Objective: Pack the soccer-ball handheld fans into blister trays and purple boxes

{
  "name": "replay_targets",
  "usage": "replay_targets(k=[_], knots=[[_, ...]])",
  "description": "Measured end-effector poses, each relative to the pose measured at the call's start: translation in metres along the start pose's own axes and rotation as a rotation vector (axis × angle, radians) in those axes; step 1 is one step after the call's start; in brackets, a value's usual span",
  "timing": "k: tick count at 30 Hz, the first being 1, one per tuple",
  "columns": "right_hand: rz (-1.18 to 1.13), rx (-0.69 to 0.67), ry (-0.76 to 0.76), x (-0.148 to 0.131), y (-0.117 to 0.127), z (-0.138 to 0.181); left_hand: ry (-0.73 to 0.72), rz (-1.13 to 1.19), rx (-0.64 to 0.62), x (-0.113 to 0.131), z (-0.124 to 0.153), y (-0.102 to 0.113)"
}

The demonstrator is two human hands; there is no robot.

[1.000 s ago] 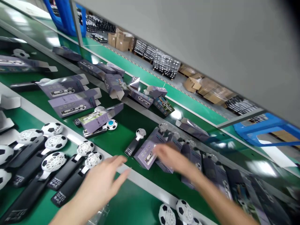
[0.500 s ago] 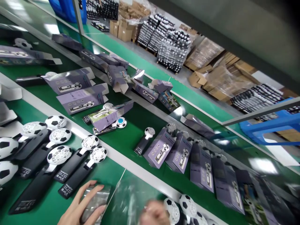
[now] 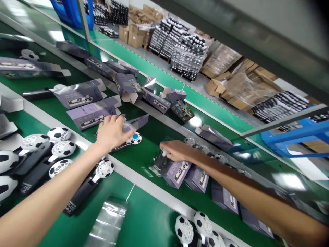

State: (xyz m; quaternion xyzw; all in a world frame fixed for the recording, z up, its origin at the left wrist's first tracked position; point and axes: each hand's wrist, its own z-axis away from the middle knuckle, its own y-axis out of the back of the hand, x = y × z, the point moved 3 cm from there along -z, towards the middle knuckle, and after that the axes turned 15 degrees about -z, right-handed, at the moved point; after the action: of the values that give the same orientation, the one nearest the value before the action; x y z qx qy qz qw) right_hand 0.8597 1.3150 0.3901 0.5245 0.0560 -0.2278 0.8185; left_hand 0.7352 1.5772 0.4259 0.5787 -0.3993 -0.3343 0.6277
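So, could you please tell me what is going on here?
A person is working with both hands over a green surface. The left hand is on an open purple box; its grip is hard to see. The right hand has its fingers closed around the top of a black-handled item in clear plastic, beside a row of purple boxes. A clear plastic stack lies nearer the person.

Left hand (image 3: pixel 112 132) arches palm-down — right hand (image 3: pixel 174 150) curls inward.

Green belt (image 3: pixel 142 159) passable centrally; purple boxes (image 3: pixel 177 174) block rightward.
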Motion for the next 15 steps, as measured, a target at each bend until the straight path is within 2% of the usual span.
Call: replay_targets(k=[2,3,5,8,10,13,15], knots=[[0.158,-0.018,0.124,0.001,-0.011,-0.005,0.043,0.025,-0.294,-0.006,-0.041,-0.019],[0.215,-0.055,0.183,0.001,-0.019,-0.008,0.047,0.045,-0.38,-0.007,-0.053,-0.026],[0.293,-0.112,0.228,0.004,-0.032,-0.016,0.039,0.064,-0.443,-0.005,-0.066,-0.035],[0.328,-0.161,0.208,0.01,-0.04,-0.022,0.046,0.069,-0.478,0.004,-0.06,-0.037],[0.252,-0.123,0.125,0.017,-0.029,-0.014,0.051,0.084,-0.471,0.009,-0.047,-0.032],[0.143,0.122,-0.135,0.035,0.011,0.02,-0.007,0.204,-0.477,0.011,-0.023,-0.02],[0.145,0.29,-0.255,0.046,0.044,0.052,-0.054,0.525,-0.648,0.013,0.001,-0.016]])
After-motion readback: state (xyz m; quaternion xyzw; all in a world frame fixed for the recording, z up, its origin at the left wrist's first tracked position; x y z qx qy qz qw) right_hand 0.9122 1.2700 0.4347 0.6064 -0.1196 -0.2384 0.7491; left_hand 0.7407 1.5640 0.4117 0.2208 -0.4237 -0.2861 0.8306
